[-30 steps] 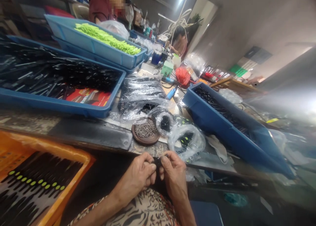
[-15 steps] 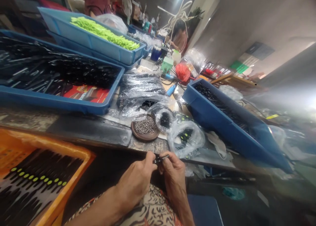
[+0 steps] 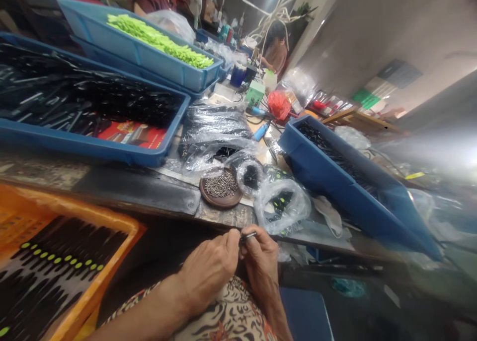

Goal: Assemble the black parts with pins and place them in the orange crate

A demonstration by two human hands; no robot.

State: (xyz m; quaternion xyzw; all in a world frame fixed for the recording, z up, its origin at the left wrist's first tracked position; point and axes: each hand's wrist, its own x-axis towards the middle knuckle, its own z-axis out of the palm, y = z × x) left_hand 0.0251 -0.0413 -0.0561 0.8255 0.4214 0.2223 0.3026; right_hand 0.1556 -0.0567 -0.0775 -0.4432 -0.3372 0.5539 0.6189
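Between my two hands, over my lap and below the bench edge, is a small dark, slim part with a shiny end. My left hand is closed in a pinch at its left end, its fingertips mostly hidden behind the knuckles. With thumb and forefinger, my right hand grips the same part from the right. Just beyond them on the bench sits a round brown dish of small metal pins. Beside it, an open plastic bag holds black and yellow-green pieces.
An orange crate with rows of black pieces stands at lower left. Blue bins of black parts line the left, one bin the right. Bright green pieces fill another. Two people sit farther back.
My left hand has shifted slightly right, closer to my right hand, covering more of the dark part. The whole view has tilted a little, so the bench appears slightly higher.
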